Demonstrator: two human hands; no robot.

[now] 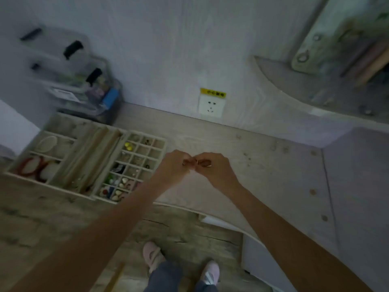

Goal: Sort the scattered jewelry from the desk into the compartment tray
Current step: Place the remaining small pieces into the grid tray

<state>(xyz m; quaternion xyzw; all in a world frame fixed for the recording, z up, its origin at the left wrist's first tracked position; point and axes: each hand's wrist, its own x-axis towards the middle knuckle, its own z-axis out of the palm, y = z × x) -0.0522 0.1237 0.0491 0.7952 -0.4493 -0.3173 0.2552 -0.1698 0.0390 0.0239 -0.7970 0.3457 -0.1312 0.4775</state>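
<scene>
A: Hands? 
B: Left hand and right hand meet fingertip to fingertip above the pale wood-grain worktop, just right of the tray. Both sets of fingers curled, pinching a small jewelry piece between them; blurred, kind not readable.

A: Tray? 
B: Beige compartment tray at the left of the worktop. Grid of small cells on its right side, several holding beads and small pieces. Larger cells at left hold a pale oval bangle and red cord bracelets.

A: Loose items? 
B: A few tiny pale jewelry bits on the worktop, right of the hands.

A: Beyond? 
B: Stacked clear plastic storage boxes behind the tray; white wall socket with a yellow label.
</scene>
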